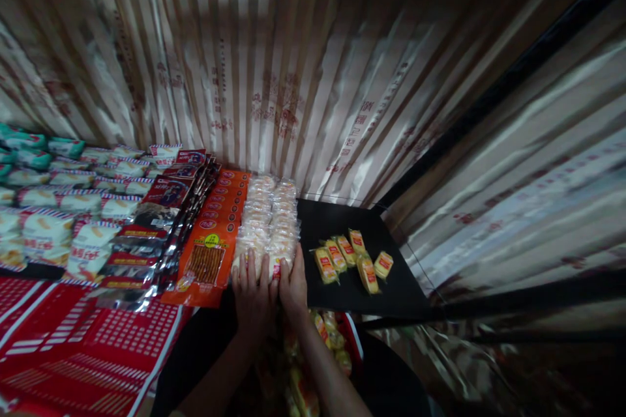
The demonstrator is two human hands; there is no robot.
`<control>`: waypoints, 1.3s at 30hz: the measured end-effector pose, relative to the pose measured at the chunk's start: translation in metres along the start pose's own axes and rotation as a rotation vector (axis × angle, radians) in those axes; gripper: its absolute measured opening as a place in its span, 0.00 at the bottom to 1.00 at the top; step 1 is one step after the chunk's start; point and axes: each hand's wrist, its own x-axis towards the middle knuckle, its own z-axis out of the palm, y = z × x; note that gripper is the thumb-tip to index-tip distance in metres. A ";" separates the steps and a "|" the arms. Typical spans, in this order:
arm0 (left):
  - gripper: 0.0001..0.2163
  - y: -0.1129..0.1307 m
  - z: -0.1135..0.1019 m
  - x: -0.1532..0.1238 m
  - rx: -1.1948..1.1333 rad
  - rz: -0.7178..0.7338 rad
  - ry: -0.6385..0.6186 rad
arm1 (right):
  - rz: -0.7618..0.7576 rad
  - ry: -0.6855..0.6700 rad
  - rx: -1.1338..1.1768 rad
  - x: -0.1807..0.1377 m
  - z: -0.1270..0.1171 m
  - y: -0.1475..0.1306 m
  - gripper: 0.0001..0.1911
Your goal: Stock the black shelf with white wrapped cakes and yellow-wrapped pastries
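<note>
My left hand (252,296) and my right hand (293,287) lie side by side at the near end of two rows of clear-wrapped pale round cakes (267,218) on a black shelf (391,293). The fingers of both hands are stretched out flat and press against the nearest packets. Neither hand grips anything. To the right of my hands, several small yellow-and-red wrapped snacks (349,257) lie loose on the black surface.
Orange snack packets (215,234) and dark silver-edged packets (156,221) lie in rows to the left, then white and green bags (53,208). A red-and-white patterned front panel (83,352) is at lower left. Shiny striped curtains (303,65) hang behind. More yellow packets (313,365) sit below my arms.
</note>
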 end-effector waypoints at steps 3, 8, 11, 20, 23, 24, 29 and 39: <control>0.23 -0.002 -0.004 0.007 0.019 0.025 0.016 | -0.019 0.009 0.002 0.000 0.001 0.004 0.32; 0.24 -0.008 -0.002 0.015 0.083 0.029 0.064 | -0.045 0.042 0.018 -0.001 0.000 0.005 0.33; 0.27 -0.008 0.001 0.015 0.110 0.015 0.075 | -0.027 0.063 0.033 -0.001 0.002 0.003 0.33; 0.25 -0.002 0.006 0.017 0.172 0.017 0.002 | -0.023 -0.078 0.108 0.003 -0.004 0.007 0.35; 0.26 -0.003 0.007 0.015 0.176 0.025 -0.001 | 0.086 -0.085 0.166 0.016 -0.013 0.001 0.36; 0.26 -0.003 0.007 0.015 0.175 0.027 -0.001 | 0.122 -0.069 0.184 0.024 -0.016 -0.003 0.37; 0.27 -0.001 0.004 0.016 0.176 0.026 -0.038 | 0.277 -0.134 0.251 0.061 -0.011 -0.016 0.41; 0.31 0.000 0.005 0.017 0.157 0.031 -0.042 | 0.255 -0.156 0.281 0.094 -0.012 -0.002 0.44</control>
